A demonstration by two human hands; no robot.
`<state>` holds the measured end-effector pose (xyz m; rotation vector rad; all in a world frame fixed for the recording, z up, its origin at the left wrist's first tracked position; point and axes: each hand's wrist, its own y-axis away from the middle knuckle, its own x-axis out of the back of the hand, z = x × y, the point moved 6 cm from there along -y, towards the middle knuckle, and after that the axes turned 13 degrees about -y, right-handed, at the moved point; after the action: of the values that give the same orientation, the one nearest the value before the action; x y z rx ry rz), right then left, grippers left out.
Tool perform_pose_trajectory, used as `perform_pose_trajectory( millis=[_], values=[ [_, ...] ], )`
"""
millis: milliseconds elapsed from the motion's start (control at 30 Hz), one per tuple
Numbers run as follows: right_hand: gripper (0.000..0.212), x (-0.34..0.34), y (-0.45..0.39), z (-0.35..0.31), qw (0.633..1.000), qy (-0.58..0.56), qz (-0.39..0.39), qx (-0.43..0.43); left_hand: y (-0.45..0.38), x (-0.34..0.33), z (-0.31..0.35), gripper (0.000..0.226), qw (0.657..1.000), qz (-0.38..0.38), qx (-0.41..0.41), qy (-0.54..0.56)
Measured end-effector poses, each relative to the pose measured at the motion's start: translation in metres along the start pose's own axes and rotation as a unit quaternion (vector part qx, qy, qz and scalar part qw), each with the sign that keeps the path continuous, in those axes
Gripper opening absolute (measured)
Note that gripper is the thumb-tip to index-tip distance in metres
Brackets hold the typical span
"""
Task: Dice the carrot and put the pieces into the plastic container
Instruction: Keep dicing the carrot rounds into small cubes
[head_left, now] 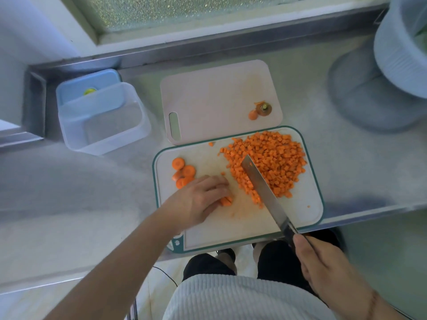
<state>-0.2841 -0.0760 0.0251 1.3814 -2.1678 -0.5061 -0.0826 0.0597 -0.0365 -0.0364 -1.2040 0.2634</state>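
Note:
A big heap of diced carrot [270, 160] lies on the right half of the teal-rimmed cutting board [298, 213]. Several round carrot slices [182, 172] sit at the board's left end. My left hand [201, 199] curls its fingers over a small stack of carrot strips [226, 200] in the board's middle. My right hand [328, 269] grips the dark handle of a knife [263, 188], whose blade lies against the heap's left edge. The clear plastic container [101, 118] stands on the counter to the left, holding no carrot.
A second, pale cutting board [208, 98] lies behind the first, with the carrot top and a trimmed end [261, 110] on it. A blue lid [90, 86] leans behind the container. A white ribbed tub [402, 51] stands at the far right. The counter's front edge runs under the board.

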Motion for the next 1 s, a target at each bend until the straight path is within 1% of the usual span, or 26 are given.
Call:
perform_pose_trajectory(
  millis=[67,133,200,300,367,433,500,600,633,700,767,867,933,1000],
  values=[
    [0.034,-0.002,0.0,0.0,1.0,-0.005,-0.007,-0.002,-0.007,-0.002,0.001,0.025,0.998,-0.028,-0.049,0.001],
    [0.033,-0.004,0.0,0.004,1.0,-0.005,-0.012,-0.006,-0.01,-0.002,0.003,0.025,0.997,-0.034,-0.074,0.002],
    [0.033,-0.007,0.0,0.01,1.0,0.011,-0.013,-0.006,-0.01,-0.002,0.006,0.024,0.996,-0.025,-0.081,0.003],
    [0.032,-0.013,-0.002,0.013,0.999,0.024,-0.02,-0.008,-0.008,-0.004,0.011,0.022,0.998,-0.008,-0.061,-0.005],
    [0.035,-0.018,-0.004,0.013,0.999,0.036,-0.031,-0.013,-0.004,-0.004,0.013,0.021,0.999,0.016,-0.027,-0.023],
    [0.039,-0.023,-0.007,0.016,0.998,0.054,-0.04,-0.015,0.005,-0.003,0.014,0.022,0.997,0.054,0.03,-0.04],
    [0.054,-0.028,-0.012,0.019,0.997,0.061,-0.05,0.003,0.013,-0.001,0.016,0.022,0.989,0.095,0.104,-0.049],
    [0.078,-0.036,-0.017,0.021,0.995,0.081,-0.058,0.029,0.019,-0.007,0.024,0.019,0.97,0.138,0.2,-0.02],
    [0.082,-0.04,-0.018,0.02,0.994,0.088,-0.059,0.03,0.018,-0.011,0.027,0.019,0.965,0.142,0.22,-0.007],
    [0.082,-0.045,-0.021,0.021,0.994,0.084,-0.064,0.031,0.015,-0.016,0.029,0.021,0.959,0.149,0.241,0.007],
    [0.08,-0.048,-0.023,0.023,0.994,0.082,-0.072,0.029,0.016,-0.015,0.029,0.02,0.957,0.165,0.24,-0.005],
    [0.076,-0.044,-0.027,0.023,0.993,0.075,-0.073,0.045,0.02,-0.012,0.031,0.013,0.961,0.192,0.195,-0.042],
    [0.07,-0.043,-0.027,0.022,0.993,0.069,-0.075,0.057,0.022,-0.012,0.031,0.013,0.96,0.209,0.18,-0.05],
    [0.072,-0.044,-0.026,0.023,0.993,0.07,-0.077,0.062,0.022,-0.014,0.032,0.015,0.959,0.221,0.168,-0.053]
  ],
)
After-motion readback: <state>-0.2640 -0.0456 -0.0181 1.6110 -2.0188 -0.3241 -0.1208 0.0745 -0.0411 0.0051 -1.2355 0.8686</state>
